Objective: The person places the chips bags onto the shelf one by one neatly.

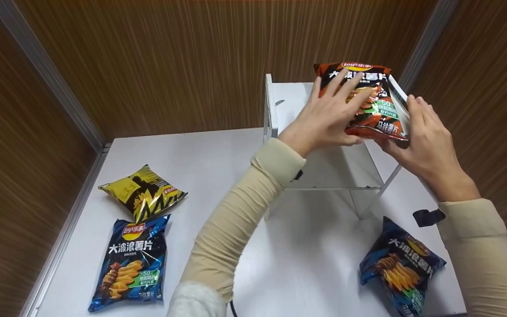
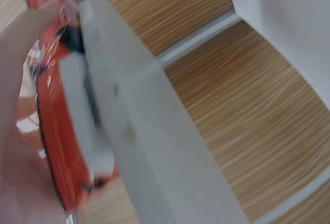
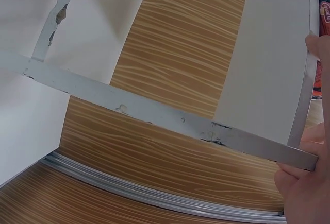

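Observation:
On the top board of a white shelf (image 1: 289, 105) at the upper right lies a red and black potato chip bag (image 1: 387, 116). My left hand (image 1: 330, 116) rests on the bag's front with its fingers spread, the thumb near its lower edge. Along the shelf's right side, my right hand (image 1: 431, 141) grips the corner of the frame, thumb at the front below the bag. The left wrist view shows the red bag (image 2: 54, 126) against the board's edge, blurred. In the right wrist view the hand (image 3: 304, 183) holds the end of a chipped white rail (image 3: 154, 116).
A yellow chip bag (image 1: 132, 193) and a blue chip bag (image 1: 123, 268) lie on the white table (image 1: 192, 176) at left. Another blue chip bag (image 1: 401, 268) lies at lower right, near the right forearm. Wood-grain walls (image 1: 148, 66) enclose the table.

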A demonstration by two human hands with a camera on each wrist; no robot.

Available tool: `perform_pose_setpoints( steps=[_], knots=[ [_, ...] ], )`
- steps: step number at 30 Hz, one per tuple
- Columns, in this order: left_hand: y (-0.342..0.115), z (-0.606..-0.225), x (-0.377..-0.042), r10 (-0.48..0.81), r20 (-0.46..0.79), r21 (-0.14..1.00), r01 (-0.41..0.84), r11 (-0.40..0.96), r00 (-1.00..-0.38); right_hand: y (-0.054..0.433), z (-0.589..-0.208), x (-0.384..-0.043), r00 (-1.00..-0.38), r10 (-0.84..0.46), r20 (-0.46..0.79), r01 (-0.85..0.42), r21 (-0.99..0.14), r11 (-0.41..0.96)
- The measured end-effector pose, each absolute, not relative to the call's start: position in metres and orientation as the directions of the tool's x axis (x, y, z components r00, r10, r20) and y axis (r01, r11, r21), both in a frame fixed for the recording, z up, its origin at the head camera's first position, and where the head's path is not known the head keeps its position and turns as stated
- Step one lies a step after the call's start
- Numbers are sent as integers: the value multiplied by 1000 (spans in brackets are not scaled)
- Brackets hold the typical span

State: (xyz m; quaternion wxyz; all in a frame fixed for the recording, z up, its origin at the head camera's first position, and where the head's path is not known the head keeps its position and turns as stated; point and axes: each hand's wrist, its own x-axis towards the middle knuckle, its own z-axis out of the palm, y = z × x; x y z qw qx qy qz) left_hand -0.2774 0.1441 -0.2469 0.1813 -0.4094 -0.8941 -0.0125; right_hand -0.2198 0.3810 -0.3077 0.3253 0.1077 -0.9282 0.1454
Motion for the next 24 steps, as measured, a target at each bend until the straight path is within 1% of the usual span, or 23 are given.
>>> perform_pose_setpoints(
  steps=[4,7,10,13,16,19,24],
  knots=[
    [133,-255,-277,752,360,-138,766,628,-552,382,-306,-219,-760,-115,640,-303,-192,933],
    [135,-263,-277,759,388,-143,779,611,-523,384,-305,-219,-771,-112,626,-310,-215,926],
    [143,-267,-275,749,386,-148,765,627,-539,385,-302,-216,-800,-96,592,-310,-271,911],
    [153,-267,-273,735,360,-160,738,655,-575,388,-298,-212,-845,-73,531,-297,-350,889],
    [163,-266,-270,722,333,-166,717,678,-606,392,-291,-207,-877,-64,476,-277,-393,877],
    [172,-266,-268,710,324,-166,701,693,-625,395,-286,-205,-889,-67,452,-266,-391,881],
    [184,-269,-266,704,335,-172,694,699,-626,391,-284,-208,-888,-81,452,-253,-335,908]
  ],
)
